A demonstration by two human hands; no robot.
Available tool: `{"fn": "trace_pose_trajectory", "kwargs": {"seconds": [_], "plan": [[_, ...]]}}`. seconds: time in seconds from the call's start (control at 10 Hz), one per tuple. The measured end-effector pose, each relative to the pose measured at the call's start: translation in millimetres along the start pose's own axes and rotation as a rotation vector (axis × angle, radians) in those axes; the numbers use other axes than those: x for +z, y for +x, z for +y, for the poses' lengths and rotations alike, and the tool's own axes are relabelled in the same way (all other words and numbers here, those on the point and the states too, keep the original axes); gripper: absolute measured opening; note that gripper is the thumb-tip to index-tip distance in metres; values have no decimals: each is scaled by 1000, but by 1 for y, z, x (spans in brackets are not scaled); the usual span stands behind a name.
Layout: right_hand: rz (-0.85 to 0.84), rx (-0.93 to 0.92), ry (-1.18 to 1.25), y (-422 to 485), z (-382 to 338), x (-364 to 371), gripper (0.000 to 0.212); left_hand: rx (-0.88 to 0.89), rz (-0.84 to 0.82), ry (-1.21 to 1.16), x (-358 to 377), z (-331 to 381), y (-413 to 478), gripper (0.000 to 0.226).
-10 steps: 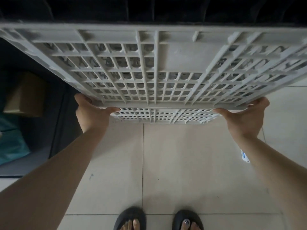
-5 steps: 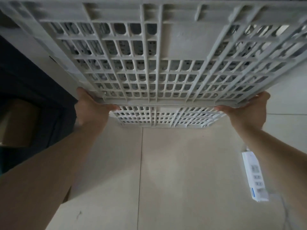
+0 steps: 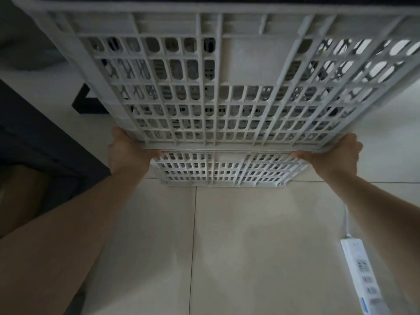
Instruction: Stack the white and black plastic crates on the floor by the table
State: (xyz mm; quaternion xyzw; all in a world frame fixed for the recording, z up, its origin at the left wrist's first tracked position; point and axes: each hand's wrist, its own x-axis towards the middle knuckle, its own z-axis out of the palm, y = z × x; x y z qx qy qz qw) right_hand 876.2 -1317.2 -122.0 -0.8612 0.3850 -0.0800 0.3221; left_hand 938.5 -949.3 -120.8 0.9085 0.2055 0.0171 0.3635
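Note:
A white plastic crate (image 3: 227,87) with a lattice wall fills the upper half of the view, held tilted above the tiled floor. My left hand (image 3: 127,153) grips its near left corner and my right hand (image 3: 334,153) grips its near right corner. Below the near rim the crate's lattice bottom (image 3: 227,169) shows. No black crate can be made out; only dark shapes show through the holes.
A white power strip (image 3: 366,276) with its cable lies on the beige floor tiles (image 3: 250,246) at the lower right. A dark table or shelf edge (image 3: 45,137) and a brown cardboard box (image 3: 20,196) stand at the left. A black bracket (image 3: 88,103) sits behind the crate.
The view has swung forward and to the right with the crate held up; my feet have left the frame, and the power strip has come into view.

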Motion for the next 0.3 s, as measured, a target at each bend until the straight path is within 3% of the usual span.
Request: {"fn": "trace_pose_trajectory", "kwargs": {"seconds": [0.1, 0.2, 0.3], "plan": [[-318, 91, -171, -17, -25, -23, 116, -87, -238, 3, -8, 3, -3, 101], [-561, -3, -329, -50, -63, -57, 120, -137, -384, 61, -47, 21, -35, 102], [-681, -71, -373, -87, -114, -119, 107, -49, -386, 90, -106, 68, -75, 77]]}}
